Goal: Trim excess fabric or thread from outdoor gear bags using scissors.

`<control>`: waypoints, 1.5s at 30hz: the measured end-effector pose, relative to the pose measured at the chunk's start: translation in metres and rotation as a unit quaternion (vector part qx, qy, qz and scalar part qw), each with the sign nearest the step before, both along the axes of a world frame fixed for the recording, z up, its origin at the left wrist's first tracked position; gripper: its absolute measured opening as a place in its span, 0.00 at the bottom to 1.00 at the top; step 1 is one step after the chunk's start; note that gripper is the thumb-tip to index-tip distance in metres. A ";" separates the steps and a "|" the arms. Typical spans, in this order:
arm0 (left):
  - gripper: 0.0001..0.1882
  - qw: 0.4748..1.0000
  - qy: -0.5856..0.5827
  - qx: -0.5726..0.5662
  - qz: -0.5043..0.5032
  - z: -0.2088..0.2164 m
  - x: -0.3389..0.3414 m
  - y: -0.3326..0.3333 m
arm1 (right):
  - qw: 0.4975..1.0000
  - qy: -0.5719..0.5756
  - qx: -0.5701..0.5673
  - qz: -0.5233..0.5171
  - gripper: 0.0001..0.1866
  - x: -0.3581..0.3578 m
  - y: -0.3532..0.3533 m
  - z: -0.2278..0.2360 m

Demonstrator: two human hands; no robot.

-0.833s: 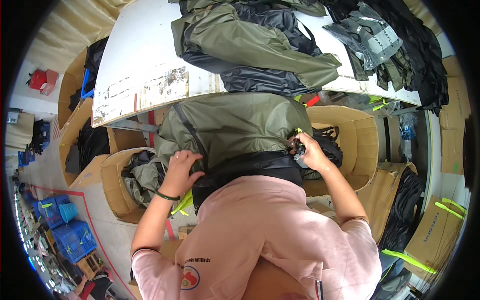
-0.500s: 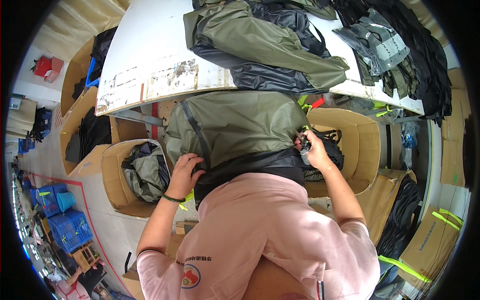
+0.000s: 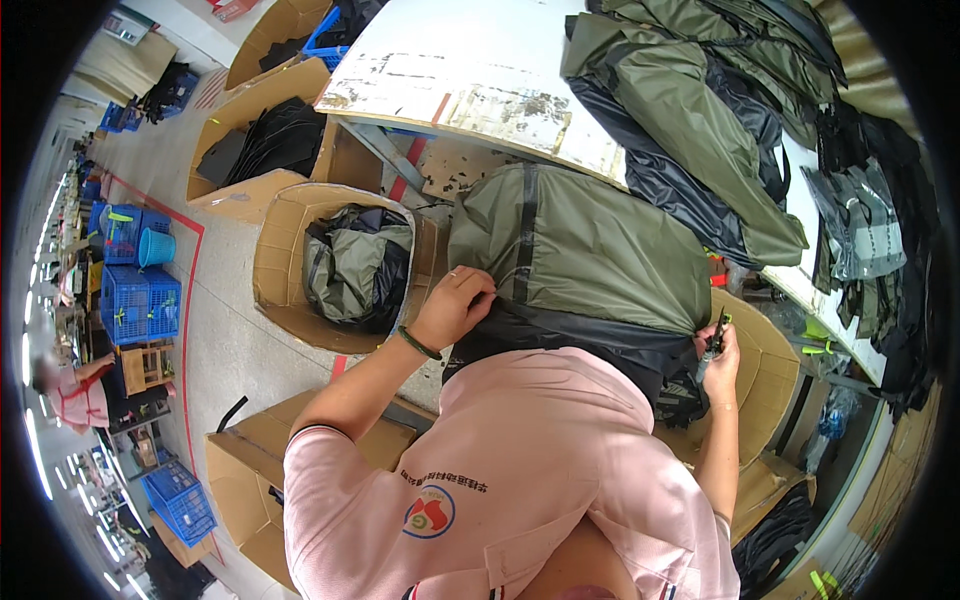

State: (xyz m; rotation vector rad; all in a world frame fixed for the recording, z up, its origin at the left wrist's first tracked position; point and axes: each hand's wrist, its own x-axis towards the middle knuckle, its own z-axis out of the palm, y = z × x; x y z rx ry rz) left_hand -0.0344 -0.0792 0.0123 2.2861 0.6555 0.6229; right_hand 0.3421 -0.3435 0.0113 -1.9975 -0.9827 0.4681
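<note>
An olive-green and black fabric bag (image 3: pixel 610 245) with a dark strip across it lies over my lap, against the front of the table. At the bag's left edge is my left hand (image 3: pixel 455 308), its fingers closed in a pinch on the fabric. My right hand (image 3: pixel 721 368) is at the bag's right end, wrapped round a small pair of thread snips (image 3: pixel 714 342) with dark blades. The fingertips of that hand also touch the bag's edge.
A white worktable (image 3: pixel 450 60) with worn edges bears more olive and black bags (image 3: pixel 690 130). Cardboard boxes stand on both sides; the left box (image 3: pixel 275 290) holds a folded bag. Blue crates (image 3: pixel 140 300) stand at far left, where another person (image 3: pixel 80 395) works.
My view has swung left, so the table and bag appear further right. Both hands stay at the bag's two ends; the left fingers have closed together on the fabric.
</note>
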 end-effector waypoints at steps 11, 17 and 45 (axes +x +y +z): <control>0.12 0.990 -0.133 0.030 0.045 0.030 0.002 0.010 | 0.999 0.004 -0.028 0.019 0.11 -0.017 0.018 0.018; 0.12 0.979 -0.162 0.062 0.109 0.048 -0.015 0.024 | 0.995 -0.007 -0.048 0.090 0.14 -0.023 0.036 0.027; 0.21 0.975 -0.147 0.158 -0.060 0.152 0.258 0.178 | 0.963 0.123 0.200 -0.131 0.15 0.034 0.074 0.136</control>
